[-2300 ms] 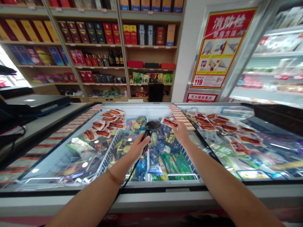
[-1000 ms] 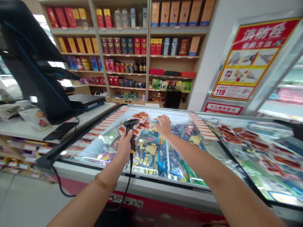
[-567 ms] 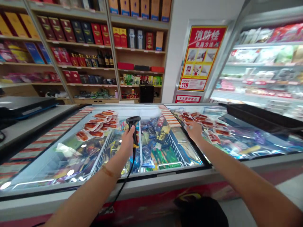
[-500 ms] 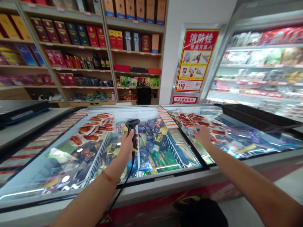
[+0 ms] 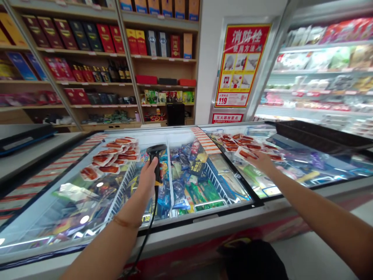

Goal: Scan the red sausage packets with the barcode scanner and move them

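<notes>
My left hand (image 5: 149,177) is wrapped round the handle of a black barcode scanner (image 5: 157,153), held above the freezer's glass lid; its cable trails down past my forearm. My right hand (image 5: 262,161) grips the right end of a vacuum-sealed packet of reddish-brown meat (image 5: 244,154), tilted at the front edge of a pile. That pile of similar meat packets (image 5: 230,140) lies on the right part of the glass. On the left part of the glass rests another overlapping pile of meat packets (image 5: 112,158).
Beneath the glass of the chest freezer (image 5: 186,221) are wire baskets with many bagged goods. A long black tray (image 5: 323,134) lies on the freezer at the right. Behind stand shelves of boxes (image 5: 113,37), a red fire-hydrant poster (image 5: 243,66) and a lit refrigerated display (image 5: 320,81).
My right hand has closed on a meat packet at the front of the right pile and lifted its edge. My left hand with the scanner has shifted slightly left in view.
</notes>
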`<state>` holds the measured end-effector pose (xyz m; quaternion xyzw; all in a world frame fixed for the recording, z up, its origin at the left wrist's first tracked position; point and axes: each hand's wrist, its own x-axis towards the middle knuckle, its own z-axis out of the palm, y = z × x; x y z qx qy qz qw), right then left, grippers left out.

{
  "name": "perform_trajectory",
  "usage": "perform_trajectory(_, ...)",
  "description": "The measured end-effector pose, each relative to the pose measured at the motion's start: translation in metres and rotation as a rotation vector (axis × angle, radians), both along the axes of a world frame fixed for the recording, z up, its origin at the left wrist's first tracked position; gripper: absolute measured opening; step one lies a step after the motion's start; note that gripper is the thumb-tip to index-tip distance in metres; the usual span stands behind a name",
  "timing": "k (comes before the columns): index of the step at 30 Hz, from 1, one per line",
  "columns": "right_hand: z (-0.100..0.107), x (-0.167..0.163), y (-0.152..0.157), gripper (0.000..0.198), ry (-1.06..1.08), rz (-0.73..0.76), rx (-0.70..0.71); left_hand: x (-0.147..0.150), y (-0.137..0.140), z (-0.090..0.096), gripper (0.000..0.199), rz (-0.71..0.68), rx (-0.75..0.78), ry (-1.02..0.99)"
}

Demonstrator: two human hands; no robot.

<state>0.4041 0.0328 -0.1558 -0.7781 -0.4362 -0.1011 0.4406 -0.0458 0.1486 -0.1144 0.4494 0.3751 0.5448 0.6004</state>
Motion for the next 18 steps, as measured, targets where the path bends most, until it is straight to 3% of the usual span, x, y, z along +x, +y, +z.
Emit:
perform_trajectory(5,0.022,-0.074,0.057,0.035,0.259,0.295,-0.019,0.001,0.0,-0.001,0.041,-0.015,0.009,0.012)
perform_trajectory(11,0.03,-0.17,0.143,0.04,0.782,0.729,0.122,0.001,0.002,-0.006,0.041,-0.033,0.006,0.029)
perform_trajectory(15,0.018,-0.212,0.177,0.03,1.154,0.806,0.29,0.001,0.004,-0.008,0.04,-0.036,0.003,0.025)
perform_trajectory(18,0.005,-0.221,0.186,0.02,1.322,0.831,0.42,0.003,0.005,-0.01,0.04,-0.031,0.004,0.032)
